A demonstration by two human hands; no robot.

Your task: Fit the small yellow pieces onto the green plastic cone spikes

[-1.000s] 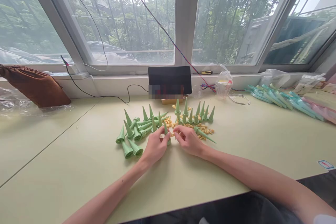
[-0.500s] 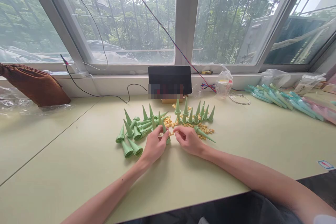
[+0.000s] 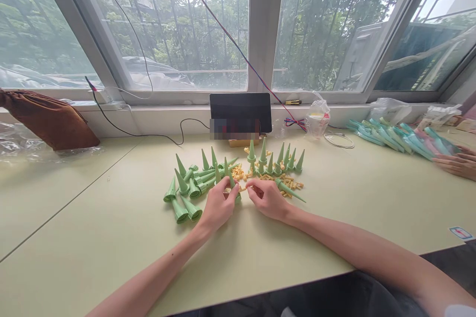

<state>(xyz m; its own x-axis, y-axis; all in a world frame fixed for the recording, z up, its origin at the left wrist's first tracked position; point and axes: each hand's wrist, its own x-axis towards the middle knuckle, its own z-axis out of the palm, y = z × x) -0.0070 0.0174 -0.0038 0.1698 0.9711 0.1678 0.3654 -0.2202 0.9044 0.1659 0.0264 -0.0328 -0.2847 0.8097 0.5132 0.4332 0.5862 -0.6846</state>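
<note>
My left hand (image 3: 219, 205) is closed around a green plastic cone-shaped spike (image 3: 232, 181), which stands upright with its wide base near the table. Facing it, my right hand (image 3: 267, 199) pinches a small yellow plastic piece (image 3: 243, 189) at the spike's side; whether the piece touches the spike is hard to make out. Left of my hands, several green spikes lie on their sides (image 3: 192, 209) or stand point-up. Behind my right hand is a group of upright green spikes (image 3: 263, 153) among loose yellow pieces (image 3: 293, 184). One more spike (image 3: 292, 193) lies beside that hand.
A black tablet (image 3: 240, 109) leans at the back by the window. On the right, another person's hands (image 3: 459, 162) touch teal and pink packets (image 3: 394, 136). A brown drawstring bag (image 3: 55, 121) stands at the left, and a cup in plastic (image 3: 317, 118) at the back.
Another person's hands have come in at the right edge onto the packets, and some packets have shifted. My own hands stay almost where they were.
</note>
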